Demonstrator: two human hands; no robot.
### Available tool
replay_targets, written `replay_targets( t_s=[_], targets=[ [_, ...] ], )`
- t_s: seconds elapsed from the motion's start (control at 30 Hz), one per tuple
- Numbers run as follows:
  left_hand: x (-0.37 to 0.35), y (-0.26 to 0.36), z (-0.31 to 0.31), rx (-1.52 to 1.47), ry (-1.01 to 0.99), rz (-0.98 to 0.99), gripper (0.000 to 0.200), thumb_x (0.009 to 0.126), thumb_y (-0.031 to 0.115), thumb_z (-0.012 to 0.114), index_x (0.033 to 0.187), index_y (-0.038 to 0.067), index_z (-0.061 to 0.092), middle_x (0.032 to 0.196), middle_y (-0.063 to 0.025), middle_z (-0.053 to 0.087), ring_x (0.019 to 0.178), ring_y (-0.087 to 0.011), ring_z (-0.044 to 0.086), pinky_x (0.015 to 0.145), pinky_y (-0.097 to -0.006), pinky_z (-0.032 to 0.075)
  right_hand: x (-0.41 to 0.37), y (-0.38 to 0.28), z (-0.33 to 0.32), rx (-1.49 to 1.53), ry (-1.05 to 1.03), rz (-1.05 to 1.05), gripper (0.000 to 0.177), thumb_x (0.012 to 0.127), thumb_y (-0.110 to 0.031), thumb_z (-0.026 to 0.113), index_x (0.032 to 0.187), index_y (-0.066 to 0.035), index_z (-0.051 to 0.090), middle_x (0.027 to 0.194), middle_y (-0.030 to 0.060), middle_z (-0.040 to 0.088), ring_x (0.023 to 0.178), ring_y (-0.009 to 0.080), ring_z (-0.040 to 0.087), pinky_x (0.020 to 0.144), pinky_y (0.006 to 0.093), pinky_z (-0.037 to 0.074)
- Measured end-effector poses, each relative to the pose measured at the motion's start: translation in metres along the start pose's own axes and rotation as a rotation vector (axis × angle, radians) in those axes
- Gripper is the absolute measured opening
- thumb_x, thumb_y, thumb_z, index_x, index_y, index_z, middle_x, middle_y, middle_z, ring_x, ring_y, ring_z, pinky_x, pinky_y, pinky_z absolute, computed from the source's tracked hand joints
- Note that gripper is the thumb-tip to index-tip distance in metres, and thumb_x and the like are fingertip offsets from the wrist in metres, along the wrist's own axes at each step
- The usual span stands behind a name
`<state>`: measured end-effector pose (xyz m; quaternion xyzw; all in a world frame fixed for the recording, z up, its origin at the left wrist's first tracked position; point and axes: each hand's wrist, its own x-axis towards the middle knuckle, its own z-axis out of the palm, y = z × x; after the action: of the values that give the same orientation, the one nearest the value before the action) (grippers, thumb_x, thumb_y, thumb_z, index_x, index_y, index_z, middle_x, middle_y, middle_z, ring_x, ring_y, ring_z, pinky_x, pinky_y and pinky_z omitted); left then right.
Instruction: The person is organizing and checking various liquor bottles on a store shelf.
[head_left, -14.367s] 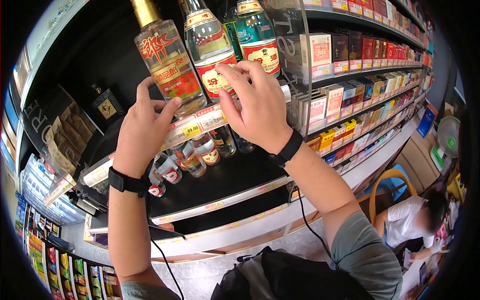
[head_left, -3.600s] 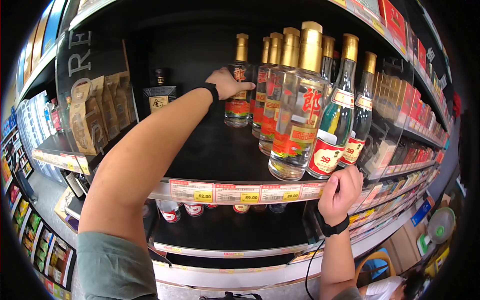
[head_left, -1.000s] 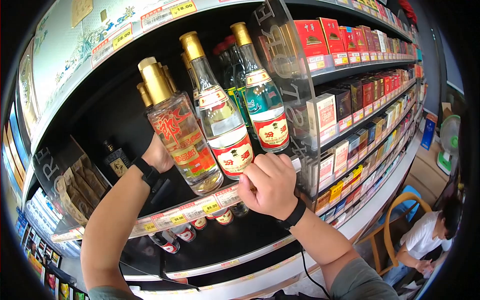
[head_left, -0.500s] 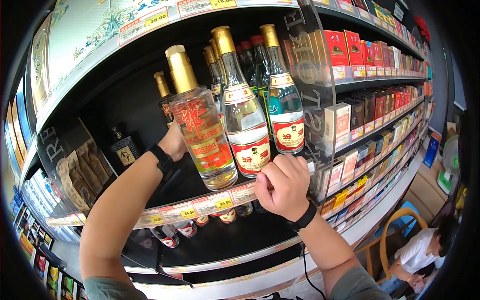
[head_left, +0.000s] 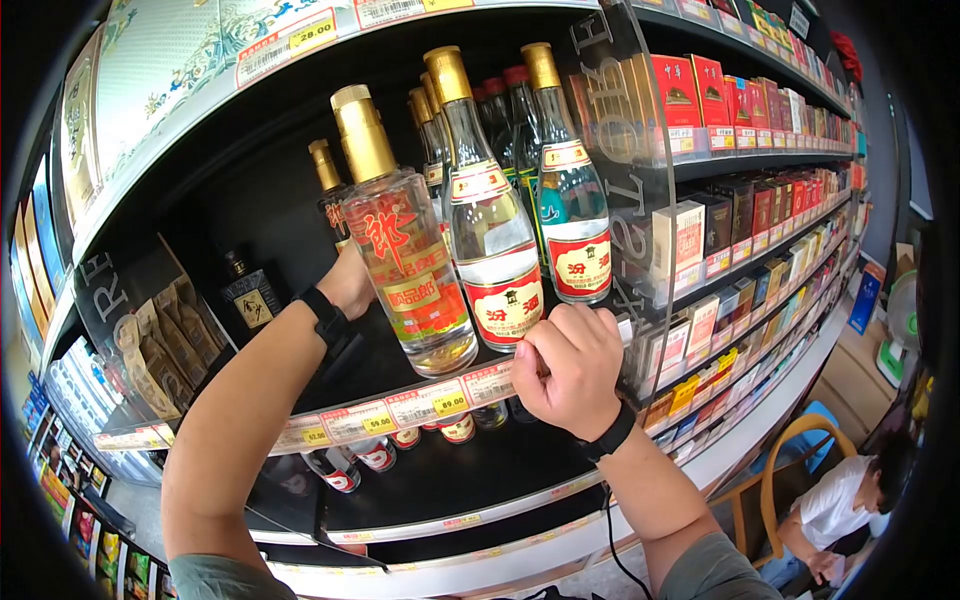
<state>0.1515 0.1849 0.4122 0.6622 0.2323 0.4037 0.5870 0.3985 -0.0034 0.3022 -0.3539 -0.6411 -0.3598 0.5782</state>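
Observation:
My left hand (head_left: 352, 284) reaches onto the shelf behind a clear liquor bottle (head_left: 410, 285) with a gold cap and red lettering. Its fingers are hidden by that bottle. A darker gold-capped bottle (head_left: 330, 195) stands just beyond the hand. My right hand (head_left: 570, 365) is closed at the shelf's front edge, knuckles up, low in front of a clear liquor bottle (head_left: 490, 235) with a red and white label. Whatever is inside its curled fingers is hidden. Another red-labelled liquor bottle (head_left: 575, 215) stands behind this hand.
Price tags line the shelf edge (head_left: 410, 405). A clear divider (head_left: 640, 200) stands at the right, with cigarette packs (head_left: 690, 230) on shelves beyond. Paper-wrapped bottles (head_left: 165, 345) and a black bottle (head_left: 250, 292) are at the left. A person (head_left: 835, 505) sits at lower right.
Both hands keep nearly the same places, and the bottles stand where they were. The view has shifted slightly. The seated person's hands at lower right have moved a little.

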Motion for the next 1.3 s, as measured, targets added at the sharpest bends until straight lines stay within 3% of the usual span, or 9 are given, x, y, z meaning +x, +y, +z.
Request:
replay_targets(
  t_s=[0.4, 0.47, 0.5, 0.6, 0.7, 0.8, 0.87, 0.97, 1.3],
  targets=[
    [-0.002, 0.004, 0.003, 0.028, 0.04, -0.017, 0.05, 0.111, 0.041, 0.057, 0.148, 0.007, 0.055, 0.143, -0.0125, 0.066, 0.127, -0.0262, 0.068, 0.109, -0.0479, 0.056, -0.001, 0.001, 0.002, 0.009, 0.016, -0.007, 0.015, 0.081, -0.016, 0.071, 0.077, -0.01, 0.058, 0.076, 0.0052, 0.051, 0.069, 0.0252, 0.055, 0.066, 0.0403, 0.037],
    [-0.007, 0.011, 0.011, 0.277, 0.022, -0.034, 0.073, 0.109, 0.069, 0.035, 0.156, 0.013, 0.046, 0.159, -0.0119, 0.052, 0.144, -0.0292, 0.054, 0.117, -0.0515, 0.046, -0.002, 0.002, 0.004, 0.024, 0.032, -0.009, 0.014, 0.08, -0.014, 0.07, 0.076, -0.01, 0.057, 0.075, 0.006, 0.05, 0.067, 0.0268, 0.053, 0.066, 0.041, 0.036],
    [-0.005, 0.012, 0.007, 0.276, 0.024, -0.034, 0.073, 0.109, 0.069, 0.035, 0.156, 0.013, 0.046, 0.159, -0.0119, 0.052, 0.144, -0.0292, 0.054, 0.117, -0.0515, 0.046, -0.002, 0.003, 0.006, 0.039, 0.049, -0.012, 0.013, 0.079, -0.012, 0.069, 0.076, -0.009, 0.057, 0.073, 0.0068, 0.048, 0.066, 0.0284, 0.05, 0.065, 0.0418, 0.035],
    [0.008, 0.019, -0.022, 0.28, 0.054, -0.042, 0.08, 0.108, 0.073, 0.031, 0.15, 0.009, 0.05, 0.15, -0.0141, 0.058, 0.134, -0.0284, 0.06, 0.113, -0.0484, 0.048, -0.002, 0.002, 0.006, 0.028, 0.056, -0.01, 0.013, 0.079, -0.012, 0.069, 0.076, -0.009, 0.057, 0.073, 0.0068, 0.049, 0.066, 0.0286, 0.051, 0.066, 0.042, 0.035],
    [0.005, 0.028, -0.054, 0.259, 0.098, -0.127, 0.085, 0.107, 0.076, 0.028, 0.135, 0.002, 0.058, 0.114, -0.0114, 0.064, 0.105, -0.0233, 0.064, 0.103, -0.0418, 0.051, 0.001, 0.0, 0.006, 0.021, 0.011, -0.012, 0.013, 0.082, -0.016, 0.07, 0.078, -0.011, 0.058, 0.076, 0.006, 0.052, 0.07, 0.0272, 0.055, 0.067, 0.0418, 0.038],
    [-0.05, 0.061, -0.063, 0.358, 0.272, -0.053, 0.074, 0.108, 0.071, 0.036, 0.129, 0.005, 0.062, 0.113, -0.0085, 0.068, 0.107, -0.0199, 0.065, 0.101, -0.0393, 0.052, 0.011, -0.006, 0.021, 0.108, 0.014, -0.045, 0.012, 0.082, -0.015, 0.069, 0.078, -0.011, 0.058, 0.077, 0.0068, 0.052, 0.074, 0.0289, 0.057, 0.068, 0.042, 0.038],
    [-0.041, 0.062, -0.023, 0.429, 0.244, -0.085, 0.049, 0.112, 0.051, 0.046, 0.124, 0.008, 0.066, 0.111, -0.0021, 0.068, 0.105, -0.0159, 0.065, 0.097, -0.0364, 0.055, 0.002, 0.008, -0.005, -0.038, -0.026, -0.027, 0.012, 0.082, -0.014, 0.069, 0.078, -0.011, 0.058, 0.078, 0.0069, 0.052, 0.074, 0.0293, 0.057, 0.068, 0.0418, 0.038],
    [-0.065, 0.073, -0.037, 0.629, 0.38, -0.111, 0.042, 0.112, 0.046, 0.048, 0.127, 0.01, 0.066, 0.114, -0.0007, 0.066, 0.107, -0.0158, 0.064, 0.095, -0.0372, 0.055, -0.001, 0.001, 0.004, -0.002, 0.009, -0.013, 0.013, 0.081, -0.015, 0.07, 0.077, -0.011, 0.058, 0.076, 0.0063, 0.052, 0.07, 0.029, 0.055, 0.067, 0.0424, 0.037],
    [-0.118, 0.092, -0.016, 0.774, 0.27, -0.077, 0.032, 0.109, 0.04, 0.055, 0.119, 0.013, 0.068, 0.101, 0.0065, 0.065, 0.088, -0.0052, 0.064, 0.077, -0.0232, 0.052, 0.0, 0.007, -0.001, 0.015, -0.01, -0.043, 0.01, 0.083, -0.013, 0.07, 0.081, -0.01, 0.061, 0.077, 0.0064, 0.053, 0.074, 0.0287, 0.056, 0.069, 0.0427, 0.041]
  ],
)
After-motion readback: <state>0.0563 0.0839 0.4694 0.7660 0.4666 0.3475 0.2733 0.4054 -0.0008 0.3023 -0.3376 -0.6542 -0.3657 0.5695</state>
